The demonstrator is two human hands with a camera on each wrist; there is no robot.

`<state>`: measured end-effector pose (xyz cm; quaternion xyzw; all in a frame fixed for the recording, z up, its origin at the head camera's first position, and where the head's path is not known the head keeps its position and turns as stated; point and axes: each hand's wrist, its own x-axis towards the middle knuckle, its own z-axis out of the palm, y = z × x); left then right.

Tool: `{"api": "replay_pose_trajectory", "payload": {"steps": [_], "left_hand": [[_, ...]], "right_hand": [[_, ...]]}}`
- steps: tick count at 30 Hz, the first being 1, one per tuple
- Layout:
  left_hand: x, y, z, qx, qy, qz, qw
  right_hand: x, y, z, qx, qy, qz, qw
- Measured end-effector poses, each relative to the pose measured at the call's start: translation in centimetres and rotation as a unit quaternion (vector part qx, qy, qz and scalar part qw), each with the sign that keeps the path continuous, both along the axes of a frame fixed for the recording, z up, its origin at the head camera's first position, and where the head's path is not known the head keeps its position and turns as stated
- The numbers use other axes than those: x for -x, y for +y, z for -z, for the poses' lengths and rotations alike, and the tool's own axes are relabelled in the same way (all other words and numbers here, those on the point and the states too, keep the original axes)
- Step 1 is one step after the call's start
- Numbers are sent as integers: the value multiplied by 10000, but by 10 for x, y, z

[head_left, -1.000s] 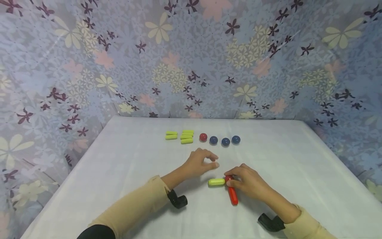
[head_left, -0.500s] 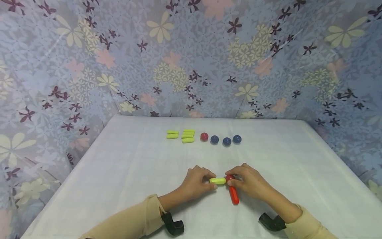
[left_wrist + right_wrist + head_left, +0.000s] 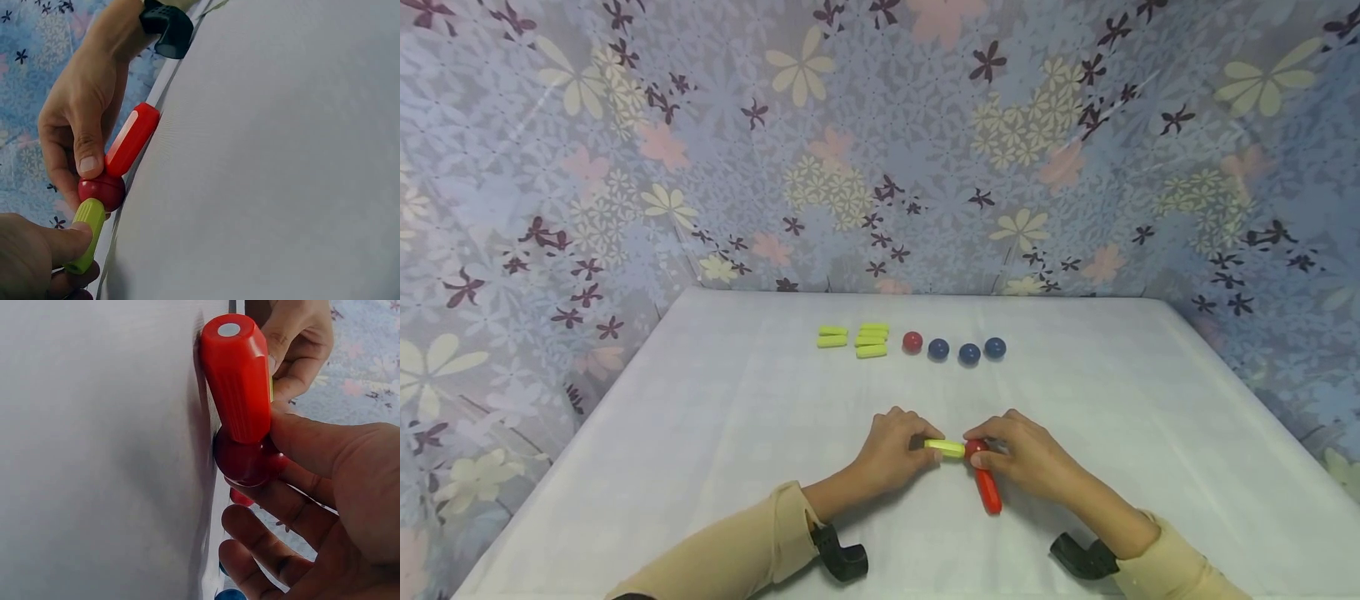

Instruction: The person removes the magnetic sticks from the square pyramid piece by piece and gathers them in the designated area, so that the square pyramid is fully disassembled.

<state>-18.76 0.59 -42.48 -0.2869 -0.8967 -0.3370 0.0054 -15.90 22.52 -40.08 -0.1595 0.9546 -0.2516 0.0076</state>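
Left hand (image 3: 891,450) pinches the yellow-green rod (image 3: 945,447), its long axis running across toward the right hand (image 3: 1026,457), which grips the red ball (image 3: 976,447) joining it to the red rod (image 3: 987,490) on the table (image 3: 700,417).

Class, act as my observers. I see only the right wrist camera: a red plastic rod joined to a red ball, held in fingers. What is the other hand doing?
Observer: The left hand pinches a short yellow-green plastic stick, and the stick's end meets the red ball.
Operator: How does the stick sit relative to the rod?
Observer: In the head view the red plastic rod runs from the ball toward the person, roughly square to the stick.
Operator: Any loose pieces?
Observer: Along the far side of the white table are a cluster of yellow-green sticks, one loose red ball and three dark blue balls.
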Motion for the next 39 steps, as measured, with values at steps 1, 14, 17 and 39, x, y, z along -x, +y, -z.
{"api": "replay_pose_trajectory", "payload": {"steps": [1,14,17,39], "left_hand": [[0,0,0,-4,-29,4,10000],[11,-34,1,-722,-307,-411,9961],[24,-52,1,-745,-261,-792,9937],[149,-109,-1,472,401,-2443,9677]], "right_hand": [[0,0,0,-11,12,-7,10000],[-1,1,-2,-15,-118,-24,9999],[-1,0,-2,48,-217,-26,9997],[-2,-3,0,17,9,8,10000]]}}
